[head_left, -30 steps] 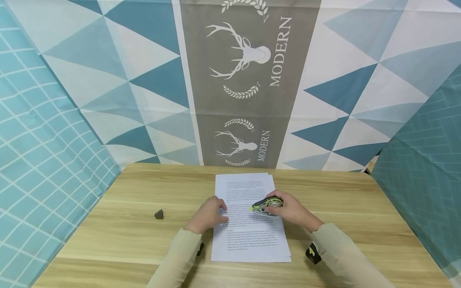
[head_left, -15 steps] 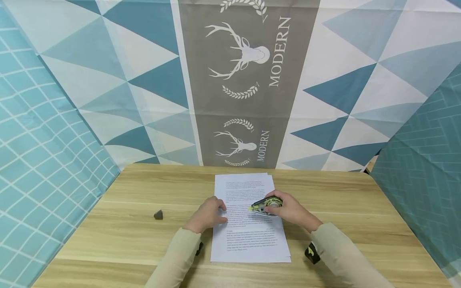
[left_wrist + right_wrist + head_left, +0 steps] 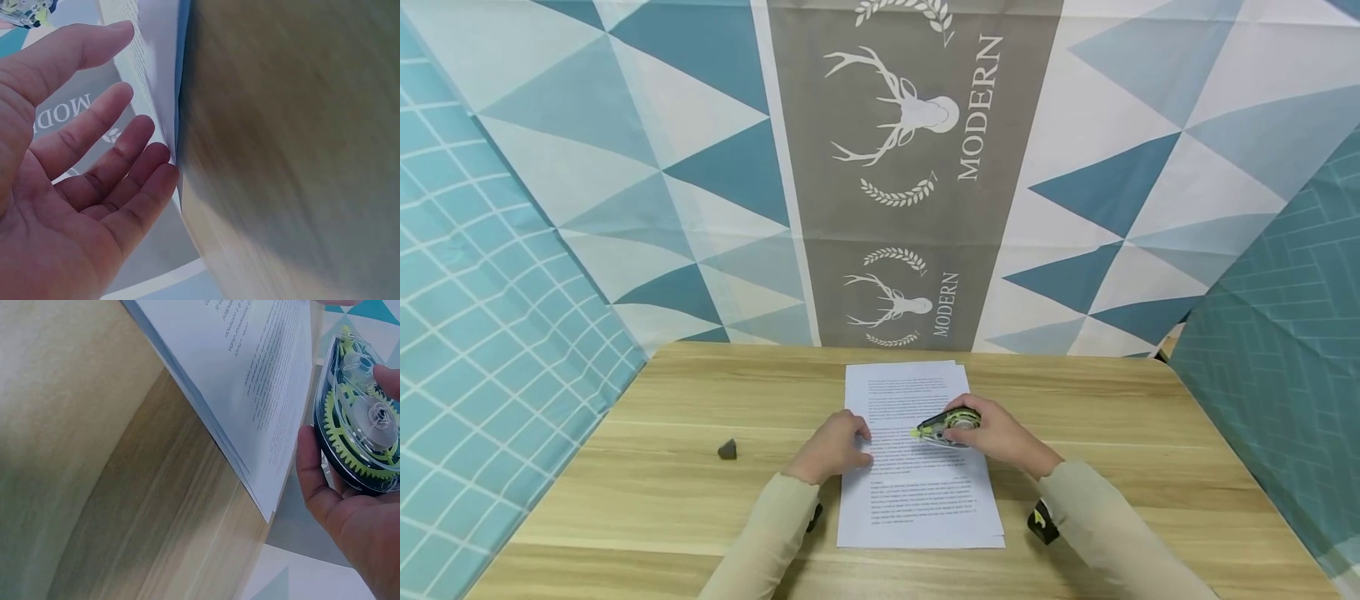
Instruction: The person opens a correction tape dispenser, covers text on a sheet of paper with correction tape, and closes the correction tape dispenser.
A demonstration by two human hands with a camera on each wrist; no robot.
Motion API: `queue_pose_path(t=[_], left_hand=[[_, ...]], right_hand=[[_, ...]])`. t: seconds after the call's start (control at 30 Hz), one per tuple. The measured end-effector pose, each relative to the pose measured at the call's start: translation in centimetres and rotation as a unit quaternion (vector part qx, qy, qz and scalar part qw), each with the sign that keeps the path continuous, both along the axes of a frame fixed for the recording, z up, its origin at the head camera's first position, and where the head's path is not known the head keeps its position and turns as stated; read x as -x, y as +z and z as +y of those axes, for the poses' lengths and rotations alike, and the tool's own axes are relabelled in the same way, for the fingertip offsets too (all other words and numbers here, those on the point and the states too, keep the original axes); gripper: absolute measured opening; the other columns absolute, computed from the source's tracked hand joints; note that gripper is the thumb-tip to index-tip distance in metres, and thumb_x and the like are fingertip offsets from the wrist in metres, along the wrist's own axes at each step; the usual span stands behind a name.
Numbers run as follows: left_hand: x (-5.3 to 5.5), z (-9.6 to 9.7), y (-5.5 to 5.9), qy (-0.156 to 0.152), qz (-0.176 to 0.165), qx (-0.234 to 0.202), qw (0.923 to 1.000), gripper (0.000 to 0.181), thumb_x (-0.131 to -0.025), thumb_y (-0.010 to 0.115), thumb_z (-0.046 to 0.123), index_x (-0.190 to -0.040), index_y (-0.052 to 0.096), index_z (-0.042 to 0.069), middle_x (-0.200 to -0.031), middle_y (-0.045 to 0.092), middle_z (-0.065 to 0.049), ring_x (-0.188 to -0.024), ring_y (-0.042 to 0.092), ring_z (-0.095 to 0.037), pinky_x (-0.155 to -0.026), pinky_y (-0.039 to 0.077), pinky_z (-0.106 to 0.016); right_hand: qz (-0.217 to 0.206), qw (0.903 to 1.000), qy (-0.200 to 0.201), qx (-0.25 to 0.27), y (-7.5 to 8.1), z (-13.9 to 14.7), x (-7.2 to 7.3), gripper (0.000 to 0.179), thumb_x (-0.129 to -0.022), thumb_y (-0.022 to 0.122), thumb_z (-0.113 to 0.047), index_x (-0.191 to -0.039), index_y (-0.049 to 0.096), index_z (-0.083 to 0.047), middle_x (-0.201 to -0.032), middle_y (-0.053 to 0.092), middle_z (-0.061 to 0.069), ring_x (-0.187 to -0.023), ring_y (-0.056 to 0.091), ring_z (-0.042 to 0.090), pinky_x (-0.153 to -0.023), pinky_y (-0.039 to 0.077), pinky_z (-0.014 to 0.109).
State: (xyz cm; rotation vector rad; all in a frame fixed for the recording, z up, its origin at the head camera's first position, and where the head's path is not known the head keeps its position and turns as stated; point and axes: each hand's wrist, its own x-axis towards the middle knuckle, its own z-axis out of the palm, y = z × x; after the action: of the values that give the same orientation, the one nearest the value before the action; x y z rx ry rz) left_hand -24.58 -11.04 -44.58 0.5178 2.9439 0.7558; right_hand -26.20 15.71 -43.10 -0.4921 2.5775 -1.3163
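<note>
My right hand (image 3: 1003,433) grips a correction tape dispenser (image 3: 951,427) with a clear case and yellow-green gears (image 3: 350,440). Its yellow-green tip points left, over the printed lines of a paper stack (image 3: 917,525). Thumb and fingers pinch the dispenser from both sides in the right wrist view. At the stack's left edge rests my left hand (image 3: 831,448), thumb and fingers spread and loosely bent, with nothing in its grasp. In the left wrist view its fingertips (image 3: 164,175) sit right at the edge of the paper (image 3: 164,81).
A small dark grey angular piece (image 3: 727,450) lies left of the hands on the wooden table (image 3: 647,500). A patterned cloth (image 3: 730,208) hangs behind the table's back edge, with blue cloths at both sides. Each wrist carries a black device (image 3: 1042,523).
My right hand has shifted slightly left with the correction tape dispenser, its tip moving a little along the text. The left hand keeps its place at the paper's edge.
</note>
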Motion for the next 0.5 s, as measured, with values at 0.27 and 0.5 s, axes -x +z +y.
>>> queue_pose_path(t=[0.27,0.5], left_hand=[[0.25,-0.08,-0.04,-0.004,0.006,0.01,0.9999,0.024,-0.064,0.078,0.01,-0.083,0.065,0.002,-0.084,0.056,-0.007,-0.077,0.047,-0.017,-0.076,0.044,-0.034],[0.44,-0.31,0.21,-0.021,-0.008,0.017,0.9996,0.027,-0.065,0.078,0.01,-0.086,0.065,0.0,-0.085,0.056,-0.007,-0.078,0.048,-0.018,-0.08,0.046,-0.036]], right_hand=[[0.004,1.0,0.002,-0.004,0.22,-0.36,0.23,0.027,-0.081,0.072,-0.021,-0.105,0.061,-0.016,-0.105,0.061,0.006,-0.089,0.056,0.018,-0.076,0.046,0.03],[0.006,0.9999,0.004,-0.008,0.37,-0.32,0.27,0.025,-0.082,0.071,-0.021,-0.104,0.061,-0.016,-0.105,0.06,0.007,-0.088,0.055,0.019,-0.073,0.047,0.029]])
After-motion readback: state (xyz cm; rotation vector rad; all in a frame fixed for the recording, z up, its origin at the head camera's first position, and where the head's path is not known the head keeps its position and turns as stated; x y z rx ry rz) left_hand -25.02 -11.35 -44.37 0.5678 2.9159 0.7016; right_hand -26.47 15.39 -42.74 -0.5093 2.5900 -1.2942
